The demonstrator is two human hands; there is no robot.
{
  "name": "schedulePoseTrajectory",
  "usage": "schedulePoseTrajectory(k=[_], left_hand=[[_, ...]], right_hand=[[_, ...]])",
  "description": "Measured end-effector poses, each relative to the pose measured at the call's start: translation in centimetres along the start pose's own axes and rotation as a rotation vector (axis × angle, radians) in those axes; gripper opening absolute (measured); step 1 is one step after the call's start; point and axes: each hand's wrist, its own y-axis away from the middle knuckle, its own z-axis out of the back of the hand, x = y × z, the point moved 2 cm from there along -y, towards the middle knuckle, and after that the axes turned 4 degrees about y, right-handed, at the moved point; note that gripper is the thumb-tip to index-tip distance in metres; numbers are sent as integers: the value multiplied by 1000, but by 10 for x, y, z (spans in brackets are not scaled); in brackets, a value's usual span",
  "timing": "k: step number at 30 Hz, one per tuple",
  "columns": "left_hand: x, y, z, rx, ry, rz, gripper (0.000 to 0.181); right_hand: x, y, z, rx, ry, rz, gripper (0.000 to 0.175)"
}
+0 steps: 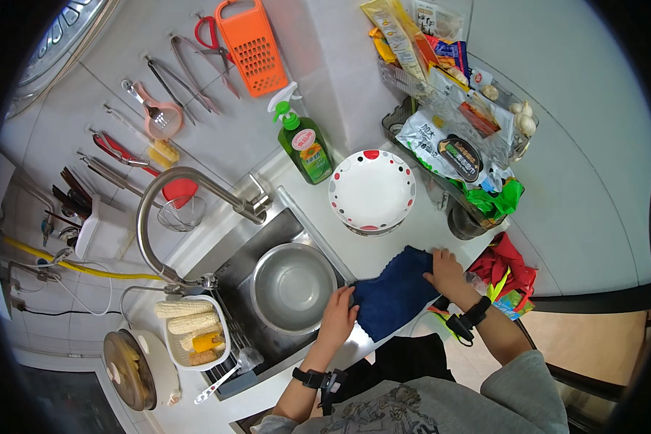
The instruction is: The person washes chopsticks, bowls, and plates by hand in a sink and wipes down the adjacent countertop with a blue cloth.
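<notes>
A dark blue cloth (pixel 395 293) lies spread over the counter's front edge, to the right of the sink. My left hand (pixel 337 317) touches its left edge, the fingers bent over it. At the cloth's upper right corner, my right hand (pixel 448 274) has its thumb and fingers on the fabric. Just beyond the cloth stands a stack of white plates (pixel 372 190) with red and black dots. In the sink (pixel 282 228) sits a round stainless steel bowl (pixel 294 288). Whether the fingers pinch the cloth or only rest on it is partly hidden.
The curved faucet (pixel 182 173) arches over the sink's left side. A white basket of corn (pixel 195 331) rests on the sink rack. A green spray bottle (pixel 306 146) stands behind the plates, beside a crowded two-tier rack (pixel 450 130). A lidded pot (pixel 141 369) sits left.
</notes>
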Motion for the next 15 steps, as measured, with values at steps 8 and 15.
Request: schedulePoseTrajectory(k=[8,15], left_hand=[[8,-4,31,-96,64,108,38],[24,-11,37,-131,147,148,39]], right_hand=[[73,13,72,333,-453,346,44],[101,48,1,38,38,786,54]])
